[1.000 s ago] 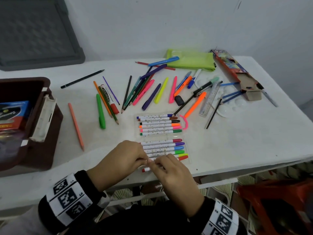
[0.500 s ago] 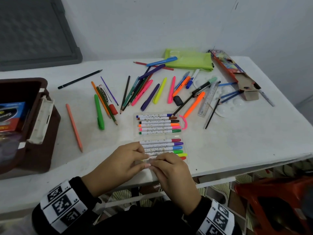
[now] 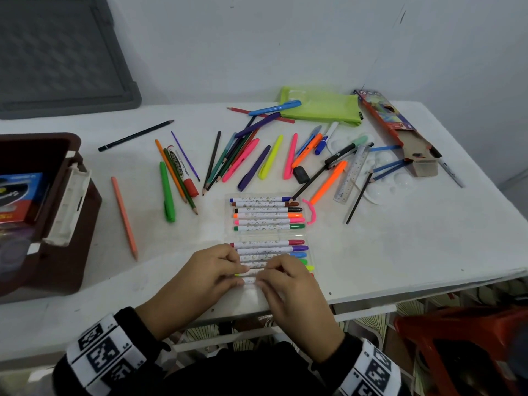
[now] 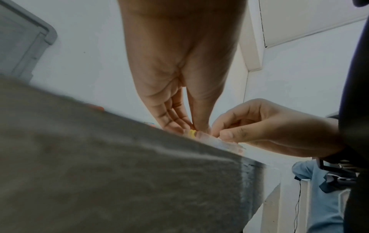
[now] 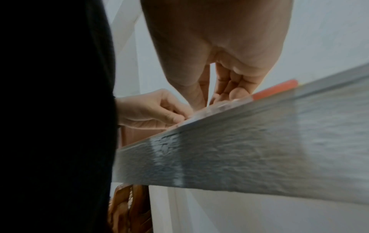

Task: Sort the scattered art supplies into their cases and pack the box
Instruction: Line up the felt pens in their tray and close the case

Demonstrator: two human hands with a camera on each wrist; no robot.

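Observation:
A clear marker case [image 3: 268, 236] lies open near the table's front edge, with a row of white-barrelled markers in each half. Both hands are over its nearest slot. My left hand [image 3: 238, 271] and right hand [image 3: 265, 277] pinch the white barrel of a red-capped marker [image 3: 250, 280] and hold it low against the case. In the right wrist view the red cap [image 5: 275, 90] shows beyond my right hand [image 5: 219, 97]. In the left wrist view my left hand [image 4: 191, 126] points down at the case beside the right hand [image 4: 221, 134]. Loose highlighters, pencils and pens [image 3: 251, 164] lie scattered behind.
A brown storage box [image 3: 71, 195] with a white latch stands at the left, with packets inside. A green pouch [image 3: 323, 110] and an open pencil carton [image 3: 397, 130] lie at the back right. A ruler [image 3: 353, 172] and a white palette [image 3: 383, 172] lie on the right. A red stool [image 3: 457, 338] stands below the table edge.
The red-capped marker has moved from just in front of the case into its nearest slot. Both hands shifted slightly forward with it and still pinch it.

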